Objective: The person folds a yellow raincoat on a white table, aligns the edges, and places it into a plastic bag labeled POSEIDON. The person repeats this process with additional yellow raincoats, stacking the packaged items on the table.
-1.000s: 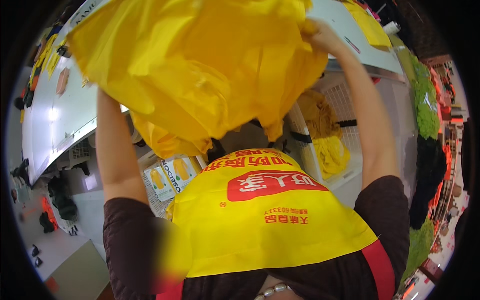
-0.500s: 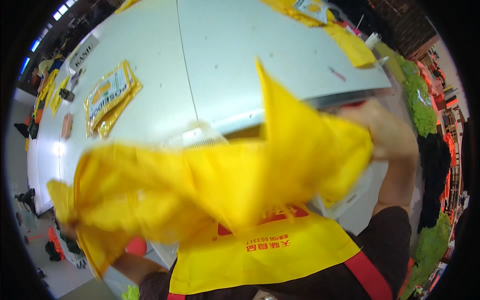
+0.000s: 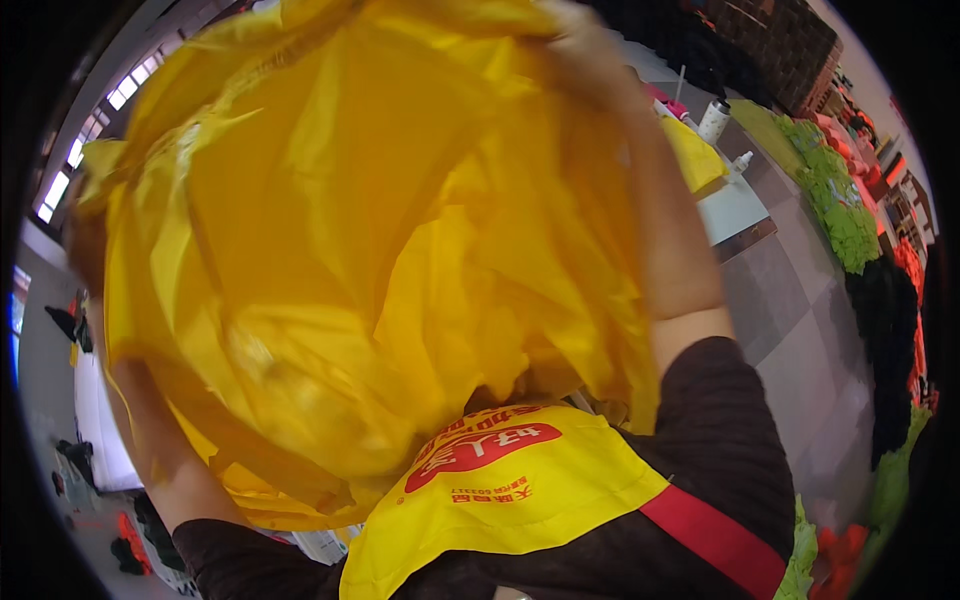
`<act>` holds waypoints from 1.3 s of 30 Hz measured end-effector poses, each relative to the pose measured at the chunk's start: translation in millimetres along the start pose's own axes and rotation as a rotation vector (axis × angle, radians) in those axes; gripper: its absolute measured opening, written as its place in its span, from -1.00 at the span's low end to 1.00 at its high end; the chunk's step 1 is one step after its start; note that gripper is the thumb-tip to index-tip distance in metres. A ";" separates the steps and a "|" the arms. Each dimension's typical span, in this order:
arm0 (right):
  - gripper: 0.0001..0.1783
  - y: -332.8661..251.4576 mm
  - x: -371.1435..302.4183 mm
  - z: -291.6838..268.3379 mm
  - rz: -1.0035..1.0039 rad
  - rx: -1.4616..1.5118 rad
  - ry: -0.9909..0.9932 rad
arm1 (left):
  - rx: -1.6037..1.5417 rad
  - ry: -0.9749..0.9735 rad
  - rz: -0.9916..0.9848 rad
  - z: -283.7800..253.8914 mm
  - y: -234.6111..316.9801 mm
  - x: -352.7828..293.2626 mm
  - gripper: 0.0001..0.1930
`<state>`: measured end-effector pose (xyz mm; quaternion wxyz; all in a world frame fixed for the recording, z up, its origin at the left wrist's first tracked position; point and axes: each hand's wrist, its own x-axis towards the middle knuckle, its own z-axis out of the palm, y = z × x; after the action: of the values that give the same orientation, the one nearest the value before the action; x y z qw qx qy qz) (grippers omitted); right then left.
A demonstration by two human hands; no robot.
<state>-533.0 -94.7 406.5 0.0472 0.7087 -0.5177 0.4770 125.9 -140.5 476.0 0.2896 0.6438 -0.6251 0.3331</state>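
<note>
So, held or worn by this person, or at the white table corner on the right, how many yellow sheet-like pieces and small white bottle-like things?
Large crinkled yellow sheet, held up: 1
Yellow printed apron with red strap, worn: 1
Flat yellow piece at the table corner: 1
White cylinder: 1
Small white bottle: 1
Total: 5

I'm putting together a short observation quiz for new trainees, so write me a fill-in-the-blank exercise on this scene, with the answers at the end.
1. The person's right hand and ____ hand hold up the large, creased yellow sheet of flexible material.
2. The person's bright yellow fabric apron has a ____ shoulder strap.
3. In the picture, the white cylindrical object with a dark top appears to the ____ of the raised sheet.

Missing words: left; red; right.
</note>
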 end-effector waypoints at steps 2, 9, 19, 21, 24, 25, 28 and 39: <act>-0.65 38.1 1.1 68.9 0.137 0.178 0.035 | -0.001 -0.016 0.026 59.3 44.6 -4.2 -0.28; -0.31 201.7 -155.1 162.0 0.619 0.415 -0.553 | -0.263 -0.496 -0.267 199.3 191.5 -262.1 -0.44; -0.57 344.7 -314.2 18.5 0.266 -0.660 -0.555 | -0.053 -0.832 -0.351 164.5 293.2 -425.2 -0.27; -0.58 368.9 -297.1 29.7 0.344 -0.677 -0.455 | -0.053 -0.770 -0.302 172.1 287.1 -418.4 -0.29; -0.59 335.0 -237.9 78.2 0.316 -0.548 -0.428 | -0.125 -0.657 -0.296 187.3 274.4 -405.3 -0.37; -0.59 304.1 -218.4 105.3 0.365 -0.257 -0.402 | -0.162 -0.653 -0.363 192.5 272.0 -398.8 -0.41; -0.56 172.1 -170.1 180.1 0.272 0.364 -0.491 | -0.638 -0.750 -0.924 210.7 277.3 -382.9 -0.57; -0.66 9.8 -114.0 320.7 -0.063 0.441 -0.862 | -1.929 -0.889 -1.695 176.8 348.7 -335.4 -0.77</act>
<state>-340.5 -200.6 146.3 -0.3083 0.8503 -0.3549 0.2365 -209.1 -92.6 87.6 0.5109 0.4222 -0.0627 -0.7462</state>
